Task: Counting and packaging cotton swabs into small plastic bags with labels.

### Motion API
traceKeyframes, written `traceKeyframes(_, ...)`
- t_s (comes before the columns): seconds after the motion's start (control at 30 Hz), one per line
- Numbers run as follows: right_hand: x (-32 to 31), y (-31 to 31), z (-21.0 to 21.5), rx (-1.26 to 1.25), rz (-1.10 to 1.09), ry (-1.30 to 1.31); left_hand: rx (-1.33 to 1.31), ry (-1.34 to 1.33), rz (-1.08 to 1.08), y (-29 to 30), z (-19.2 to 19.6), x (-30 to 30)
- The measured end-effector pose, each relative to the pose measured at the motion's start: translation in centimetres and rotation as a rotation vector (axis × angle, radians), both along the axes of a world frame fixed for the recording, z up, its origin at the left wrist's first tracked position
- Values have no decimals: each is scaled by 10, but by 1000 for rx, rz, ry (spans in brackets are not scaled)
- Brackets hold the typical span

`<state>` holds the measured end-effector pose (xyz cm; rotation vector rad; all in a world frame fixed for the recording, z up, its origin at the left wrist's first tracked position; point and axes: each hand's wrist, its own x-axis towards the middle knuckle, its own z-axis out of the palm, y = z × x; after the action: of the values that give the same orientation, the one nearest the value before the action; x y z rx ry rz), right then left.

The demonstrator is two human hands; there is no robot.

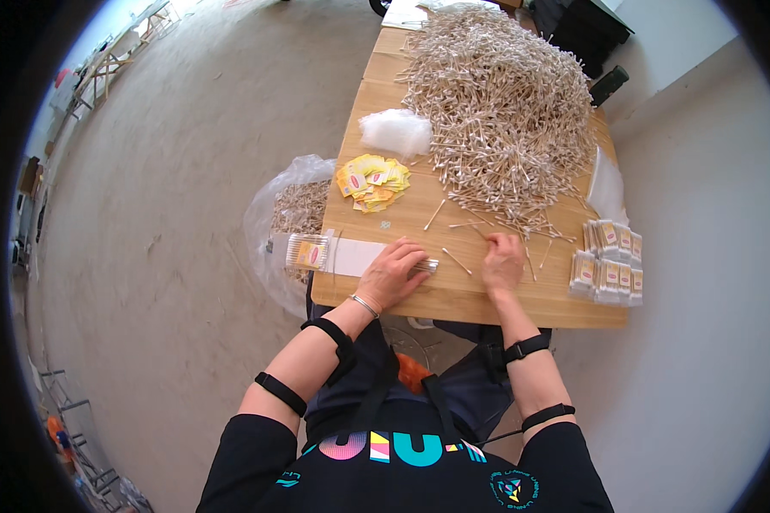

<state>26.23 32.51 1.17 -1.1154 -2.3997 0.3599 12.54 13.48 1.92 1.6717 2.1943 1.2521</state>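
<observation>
Near the desk's front edge, the left hand (392, 272) is closed around a small bundle of cotton swabs (426, 266). The right hand (503, 261) rests beside it, fingers curled on loose swabs (488, 229). Behind them a huge swab heap (500, 103) covers the far end; filled packets (607, 261) sit at the right edge, yellow labels (372, 182) toward the left.

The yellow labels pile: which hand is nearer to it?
Left. The left hand lies just below the yellow labels pile; the right hand is farther right.
</observation>
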Motion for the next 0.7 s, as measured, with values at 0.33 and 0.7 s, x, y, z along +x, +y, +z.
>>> traceKeyframes(0.33,6,-34,15,-98,372,-1,-3,7,11,1,-5,0)
traceKeyframes(0.7,-78,-13,26,335,534,36,29,-33,78,2,3,2)
